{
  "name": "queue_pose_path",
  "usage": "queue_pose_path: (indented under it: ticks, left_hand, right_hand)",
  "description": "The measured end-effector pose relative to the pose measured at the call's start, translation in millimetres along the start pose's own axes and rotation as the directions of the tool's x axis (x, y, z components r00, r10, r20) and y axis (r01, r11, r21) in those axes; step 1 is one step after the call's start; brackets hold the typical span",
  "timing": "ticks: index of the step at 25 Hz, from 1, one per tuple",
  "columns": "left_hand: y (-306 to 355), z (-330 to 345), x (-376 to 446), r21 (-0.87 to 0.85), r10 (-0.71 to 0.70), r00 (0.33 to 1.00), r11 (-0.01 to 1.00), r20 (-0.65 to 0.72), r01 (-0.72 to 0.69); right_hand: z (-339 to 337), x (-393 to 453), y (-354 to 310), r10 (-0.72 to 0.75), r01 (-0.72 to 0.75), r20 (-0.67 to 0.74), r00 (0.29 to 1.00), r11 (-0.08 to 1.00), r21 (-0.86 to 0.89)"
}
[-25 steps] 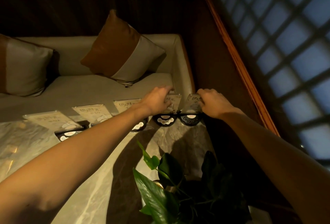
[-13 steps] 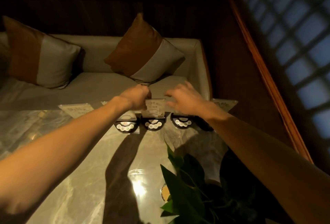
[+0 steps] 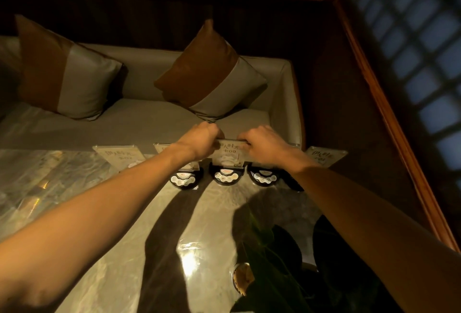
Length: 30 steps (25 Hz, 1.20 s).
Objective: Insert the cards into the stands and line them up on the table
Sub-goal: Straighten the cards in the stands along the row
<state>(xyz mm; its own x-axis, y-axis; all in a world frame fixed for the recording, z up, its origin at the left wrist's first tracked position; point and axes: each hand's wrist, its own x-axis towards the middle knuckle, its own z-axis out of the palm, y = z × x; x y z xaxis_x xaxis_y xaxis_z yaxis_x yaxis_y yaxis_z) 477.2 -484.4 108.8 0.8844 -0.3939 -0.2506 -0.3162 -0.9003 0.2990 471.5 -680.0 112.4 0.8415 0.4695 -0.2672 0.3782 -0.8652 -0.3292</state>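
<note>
Several clear cards in round black stands form a row along the far edge of the marble table (image 3: 112, 213). My left hand (image 3: 199, 142) and my right hand (image 3: 262, 144) each pinch a top corner of the middle card (image 3: 228, 155), which stands upright in its black stand (image 3: 226, 176). To its left sits another stand (image 3: 184, 180), its card mostly hidden behind my left wrist. The stand (image 3: 264, 177) to the right is partly covered by my right forearm. A card (image 3: 119, 157) shows further left and another card (image 3: 324, 157) at the far right.
A potted plant (image 3: 282, 263) with dark leaves stands at the near right of the table. Behind the table runs a grey bench (image 3: 139, 118) with two brown-and-grey cushions (image 3: 212, 76). A wooden frame and lattice window (image 3: 411, 51) close off the right side.
Both hands moved left from the rightmost stands to the middle card. My right hand, open half a second ago, has closed on the card's right corner. The view shifted left.
</note>
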Motion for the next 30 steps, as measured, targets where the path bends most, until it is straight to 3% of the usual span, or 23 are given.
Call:
queue_pose_path:
  ticks: [14, 20, 25, 30]
  left_hand:
    - [9, 2, 3, -0.071, -0.011, 1.000, 0.997, -0.024, 0.009]
    - [2, -3, 4, -0.091, -0.021, 0.998, 0.996, 0.057, 0.026]
    - [-17, -10, -1, -0.128, -0.026, 0.992, 0.991, 0.120, 0.041]
    - [-61, -24, -23, -0.039, -0.105, 0.964, 0.992, 0.245, 0.118]
  right_hand:
    - [-6, -9, 6, 0.055, -0.055, 0.016, 0.998, 0.998, 0.032]
    - [-7, -8, 3, 0.080, -0.082, 0.022, 0.997, 0.992, 0.097]
    - [-3, -5, -3, 0.128, -0.129, 0.082, 0.988, 0.992, 0.010]
    - [-12, 9, -34, 0.016, -0.021, -0.115, 0.993, 0.999, -0.045]
